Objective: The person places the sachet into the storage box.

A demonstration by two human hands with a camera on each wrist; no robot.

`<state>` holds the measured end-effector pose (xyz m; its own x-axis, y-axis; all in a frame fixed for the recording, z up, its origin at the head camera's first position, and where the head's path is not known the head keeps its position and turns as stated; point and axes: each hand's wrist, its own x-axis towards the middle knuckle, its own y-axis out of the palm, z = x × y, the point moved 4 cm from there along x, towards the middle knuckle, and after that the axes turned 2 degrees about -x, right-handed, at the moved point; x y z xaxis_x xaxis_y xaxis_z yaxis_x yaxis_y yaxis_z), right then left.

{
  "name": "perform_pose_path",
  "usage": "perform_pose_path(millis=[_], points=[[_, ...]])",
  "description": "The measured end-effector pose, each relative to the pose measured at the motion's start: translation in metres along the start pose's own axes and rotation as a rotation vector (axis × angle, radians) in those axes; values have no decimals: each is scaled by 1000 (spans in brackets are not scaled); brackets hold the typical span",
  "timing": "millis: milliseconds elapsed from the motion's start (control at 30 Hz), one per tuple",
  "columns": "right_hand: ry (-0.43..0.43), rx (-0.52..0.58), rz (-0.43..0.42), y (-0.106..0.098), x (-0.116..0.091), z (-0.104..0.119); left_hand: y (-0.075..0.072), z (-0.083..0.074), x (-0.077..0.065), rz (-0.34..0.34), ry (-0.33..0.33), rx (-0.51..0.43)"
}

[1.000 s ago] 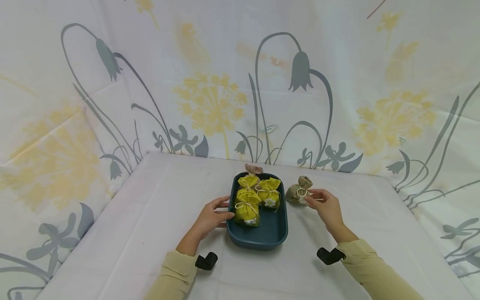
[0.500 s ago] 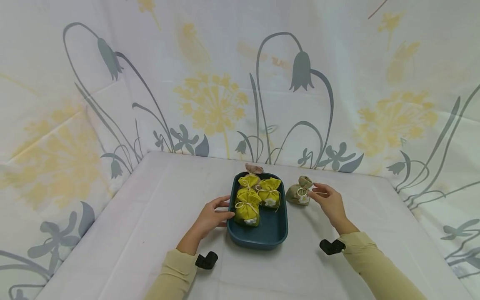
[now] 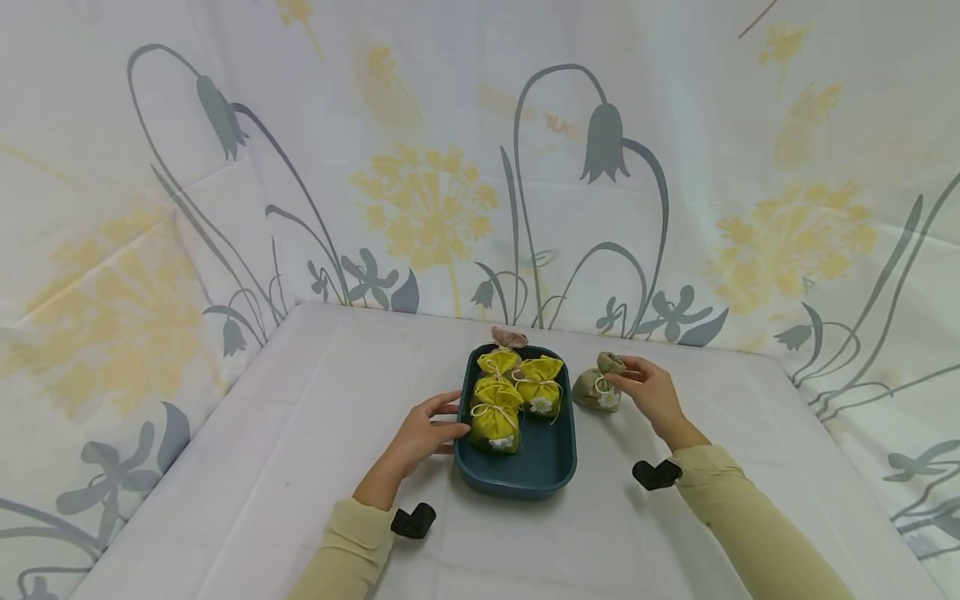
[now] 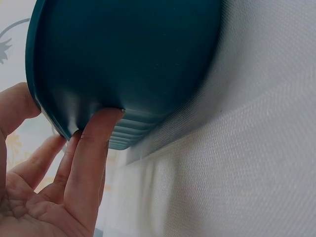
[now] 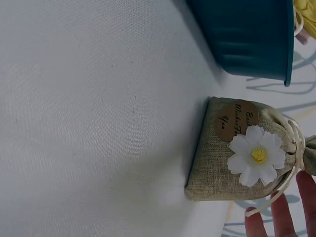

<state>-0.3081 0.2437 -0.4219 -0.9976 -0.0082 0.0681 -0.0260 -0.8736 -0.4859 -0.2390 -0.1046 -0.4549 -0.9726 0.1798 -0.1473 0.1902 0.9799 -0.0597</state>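
A dark blue tray (image 3: 551, 467) stands on the white tabletop. Inside it are three yellow-green drawstring pouches (image 3: 495, 417), with a pinkish pouch (image 3: 508, 337) showing at its far end. My left hand (image 3: 416, 435) rests against the tray's left side, its fairly straight fingers touching the rim and outer wall. Right of the tray, a beige burlap drawstring pouch (image 5: 217, 173) stands upright on the table, bearing a white flower, a brown round label and a pale cord. At its gathered neck, my right hand (image 3: 654, 396) pinches the cloth; the thumb is outside the right wrist view.
A white cloth (image 3: 300, 433) covers the table. Behind it hangs a curtain (image 3: 435, 208) printed with grey and yellow flowers. Each wrist carries a black camera mount (image 3: 412, 521) near the sleeve cuff.
My right hand first drew back slightly from the beige pouch, then came in at its neck. The pouch has turned a little, showing its flower more. The left hand and tray stay put.
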Motion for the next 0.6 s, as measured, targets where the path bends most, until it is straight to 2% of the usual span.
perform_pose_path(millis=[300, 600], points=[[10, 23, 18, 6, 3, -1, 0, 1, 1, 3, 2, -11], [-13, 172, 24, 2, -2, 4, 1, 0, -1, 1, 3, -2]])
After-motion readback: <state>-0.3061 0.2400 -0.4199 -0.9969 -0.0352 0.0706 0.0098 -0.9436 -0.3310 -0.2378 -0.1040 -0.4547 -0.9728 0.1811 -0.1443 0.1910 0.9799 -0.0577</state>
